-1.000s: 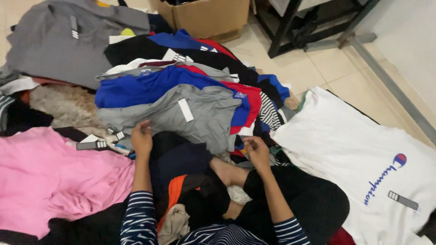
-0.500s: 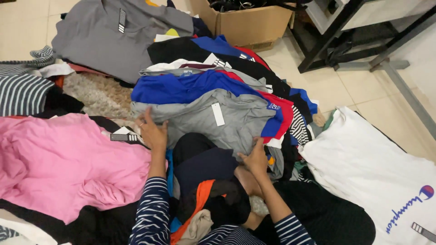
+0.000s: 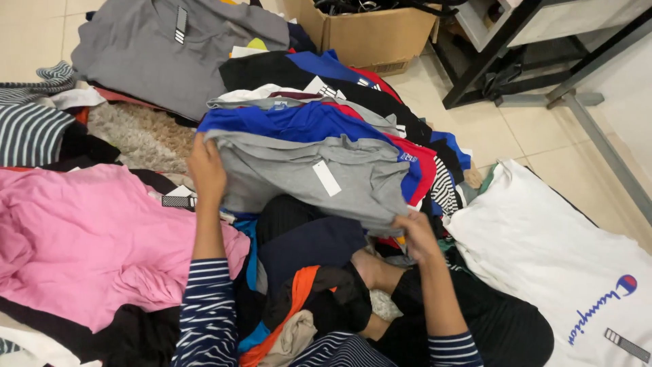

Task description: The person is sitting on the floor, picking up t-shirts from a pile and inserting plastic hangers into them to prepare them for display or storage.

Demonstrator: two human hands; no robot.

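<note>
We had the grey shirt (image 3: 319,173) caught at two places: our left hand (image 3: 206,170) was clenched on its left edge, up near the shoulder, and our right hand (image 3: 415,234) pinched the lower right hem. So the shirt lay stretched between the two grips, part lifted off the stack of folded clothes, with its white paper tag (image 3: 327,178) showing on the front, about midway between our hands. Just under and behind it lay the blue shirt (image 3: 299,122), with a red garment (image 3: 414,160) at its right edge.

What could go wrong, as we judged it: the grey cloth sagged in the middle, and if we lifted unevenly the loose fold might slip from the right-hand pinch, which held only a small bit of hem. The blue shirt beneath touched the grey one, so it might be dragged along and the stack disturbed. The tag could also catch in a fold.

The pink garment (image 3: 81,238) lay just beside our left forearm on the floor, the white shirt (image 3: 543,251) to the right, and a cardboard box (image 3: 380,34) well apart at the far side.
</note>
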